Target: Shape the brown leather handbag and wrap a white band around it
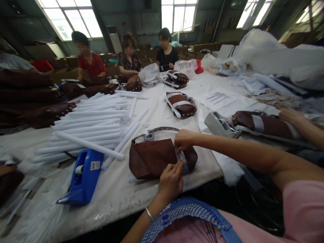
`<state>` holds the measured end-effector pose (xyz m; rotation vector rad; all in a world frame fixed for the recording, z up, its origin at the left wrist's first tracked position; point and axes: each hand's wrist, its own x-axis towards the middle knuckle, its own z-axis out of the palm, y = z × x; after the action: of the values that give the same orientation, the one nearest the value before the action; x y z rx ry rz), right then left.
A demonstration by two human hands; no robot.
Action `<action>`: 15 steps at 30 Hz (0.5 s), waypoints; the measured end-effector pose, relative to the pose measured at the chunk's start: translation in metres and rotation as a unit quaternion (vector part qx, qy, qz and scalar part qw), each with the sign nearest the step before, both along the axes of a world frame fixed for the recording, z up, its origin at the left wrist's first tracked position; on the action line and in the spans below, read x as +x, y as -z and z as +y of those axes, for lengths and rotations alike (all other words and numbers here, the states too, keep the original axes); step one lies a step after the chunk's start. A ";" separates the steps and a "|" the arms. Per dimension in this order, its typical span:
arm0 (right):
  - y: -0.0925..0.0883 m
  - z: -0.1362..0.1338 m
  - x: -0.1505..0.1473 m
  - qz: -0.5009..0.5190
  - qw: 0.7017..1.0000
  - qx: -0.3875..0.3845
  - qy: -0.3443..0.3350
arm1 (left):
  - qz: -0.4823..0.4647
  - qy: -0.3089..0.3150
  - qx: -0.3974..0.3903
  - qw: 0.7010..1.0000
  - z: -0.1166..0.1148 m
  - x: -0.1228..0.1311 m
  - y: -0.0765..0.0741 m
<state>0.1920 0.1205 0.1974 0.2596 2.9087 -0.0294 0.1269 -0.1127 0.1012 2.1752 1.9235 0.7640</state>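
Observation:
A brown leather bag [152, 157] lies on the white-covered table close in front of me, its strap arched along the back edge. Around its right part runs a translucent white wrap [186, 163]. My left hand [171, 177], with a bracelet at the wrist, presses its fingers together on the front of this wrap. From the right, my right hand [184, 140] reaches over the bag's top with curled fingers at the wrap's upper end. The hand hides what its fingertips hold.
A blue tape dispenser [87, 175] and a pile of white paper rolls [88, 125] lie left. Right are a grey dispenser [220, 125] and a wrapped bag [268, 125] under another person's hands. A wrapped bag [181, 104] lies ahead; people work across the table.

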 end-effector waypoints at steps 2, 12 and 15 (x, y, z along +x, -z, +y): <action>-0.003 0.014 -0.005 -0.026 0.998 0.026 0.046 | -0.006 -0.002 -0.001 1.000 0.000 0.000 0.000; 0.026 -0.025 0.033 0.279 0.934 0.004 0.224 | 0.018 -0.023 0.059 0.998 0.002 0.000 0.012; 0.069 -0.060 0.043 0.407 0.901 0.000 0.150 | 0.129 -0.055 0.179 0.974 0.009 -0.007 0.020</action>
<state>0.2348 0.0607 0.1287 0.8862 3.6476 -0.2416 0.1203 -0.1042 0.0814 2.5020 2.1908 0.9523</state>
